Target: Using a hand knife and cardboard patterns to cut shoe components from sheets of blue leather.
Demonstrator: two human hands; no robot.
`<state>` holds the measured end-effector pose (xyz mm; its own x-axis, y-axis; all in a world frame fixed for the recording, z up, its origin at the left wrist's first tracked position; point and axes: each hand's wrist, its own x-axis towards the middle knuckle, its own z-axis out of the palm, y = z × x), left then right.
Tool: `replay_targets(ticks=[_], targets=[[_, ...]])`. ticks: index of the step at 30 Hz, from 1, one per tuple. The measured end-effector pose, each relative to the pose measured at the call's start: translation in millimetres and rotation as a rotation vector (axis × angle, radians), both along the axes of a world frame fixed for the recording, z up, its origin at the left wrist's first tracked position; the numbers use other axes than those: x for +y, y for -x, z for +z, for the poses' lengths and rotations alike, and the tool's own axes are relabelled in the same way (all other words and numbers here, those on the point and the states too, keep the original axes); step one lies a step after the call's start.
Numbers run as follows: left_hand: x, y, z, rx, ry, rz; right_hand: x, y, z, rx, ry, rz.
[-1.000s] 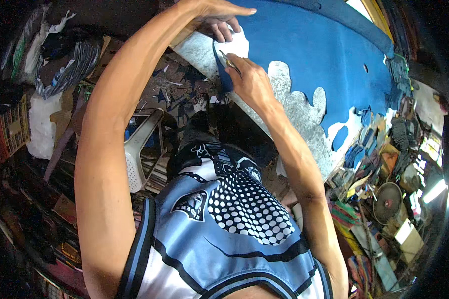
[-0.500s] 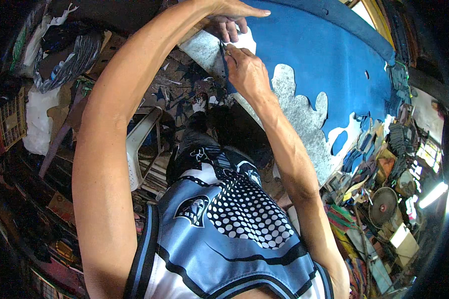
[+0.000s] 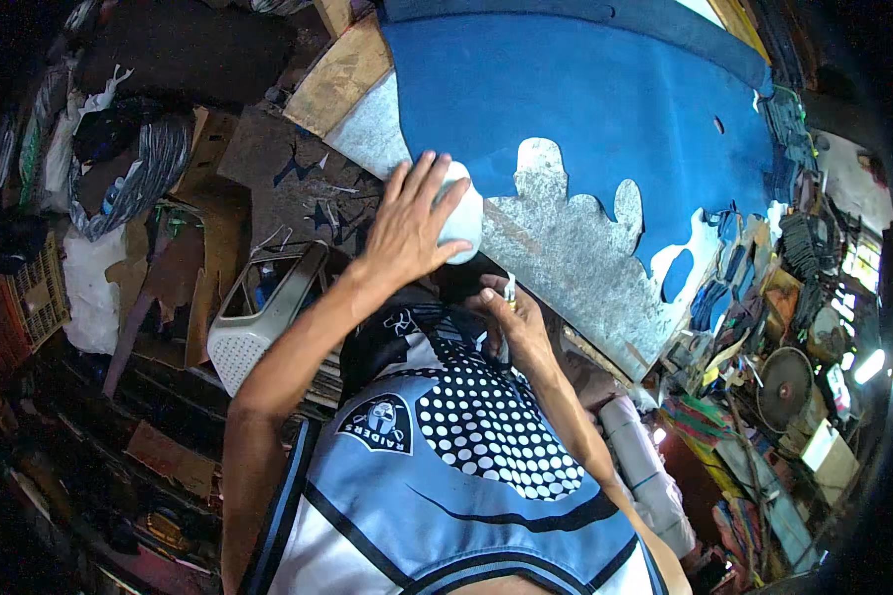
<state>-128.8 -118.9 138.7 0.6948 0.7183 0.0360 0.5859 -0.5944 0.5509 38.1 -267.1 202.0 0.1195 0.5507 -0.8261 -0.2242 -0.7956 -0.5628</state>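
A large blue sheet (image 3: 585, 89) with a scalloped, cut-out near edge covers most of a worn grey work surface (image 3: 566, 243). At the near left corner of that surface is a pale, rounded, sole-shaped piece (image 3: 466, 220). My left hand (image 3: 407, 223) rests on it, fingers spread and thumb on its near part. Close to the front edge, in front of my body, my right hand (image 3: 516, 319) is closed round a slim tool with a pale upright end (image 3: 509, 290). Its kind cannot be made out, and its lower part is hidden by the fingers.
A light grey plastic stool (image 3: 253, 342) stands left of my legs, beside brown cardboard (image 3: 203, 268). Dark scraps litter the floor. On the right are piled offcuts (image 3: 734, 278), a round fan-like object (image 3: 784, 389) and a white roll (image 3: 645, 466). A wooden board (image 3: 342, 74) borders the far left corner.
Both hands have come nearer my body from the sheet's far left part. My left hand has drawn the pale piece toward me, and my right hand has moved away from it to the front edge.
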Motion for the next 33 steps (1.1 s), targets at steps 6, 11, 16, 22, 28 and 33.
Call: replay_targets(ticks=[6, 11, 16, 22, 28, 33], targets=[[-33, 4, 17, -0.074, 0.044, 0.153, 11, 6, -2, 0.078, -0.029, -0.015], [-33, 34, 45, -0.380, 0.814, 0.484, 12, -11, 20, -0.109, -0.083, -0.090], [-54, 40, 40, -0.768, 1.362, 0.531, 59, -31, 31, -0.232, -0.228, -0.155], [-58, -6, 38, -1.038, 1.235, 0.732, 74, -20, 16, -0.158, -0.347, -0.180], [-29, -4, 35, -0.819, 0.871, 0.735, 140, -33, 10, -0.266, -0.386, 0.061], [18, 8, 25, -0.231, -0.022, 0.650, 200, -34, -18, -0.320, -0.386, 0.223]])
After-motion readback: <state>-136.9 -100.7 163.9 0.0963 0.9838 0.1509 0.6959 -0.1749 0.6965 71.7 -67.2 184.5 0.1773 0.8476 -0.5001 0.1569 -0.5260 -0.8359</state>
